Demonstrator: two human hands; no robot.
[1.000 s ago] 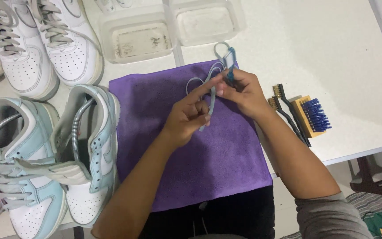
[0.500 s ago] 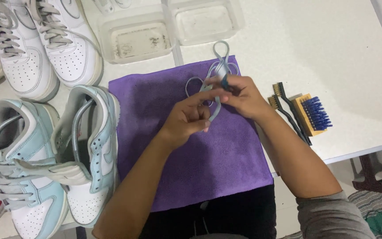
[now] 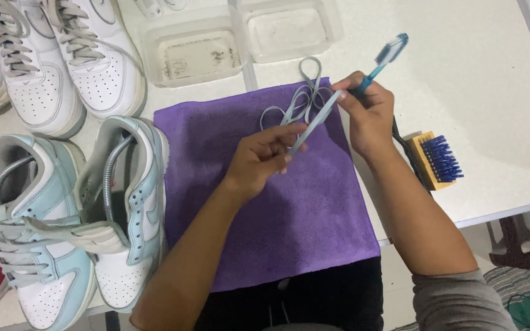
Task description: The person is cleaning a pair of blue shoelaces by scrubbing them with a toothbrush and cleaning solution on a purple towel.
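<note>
A pale blue shoelace (image 3: 314,116) is pinched tight above the purple cloth (image 3: 277,214) in the grip of the left hand (image 3: 262,156) and the right hand (image 3: 369,116), which is also closed on a blue toothbrush (image 3: 384,58), with a blue-bristled brush (image 3: 437,159) lying right of the cloth on the tabletop (image 3: 480,73).

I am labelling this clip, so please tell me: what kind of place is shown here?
Probably a shoe-cleaning station on a white table. Sneakers stand in rows, a purple cloth is spread out, and the hands hold a shoelace and toothbrush; a brush lies nearby.
</note>
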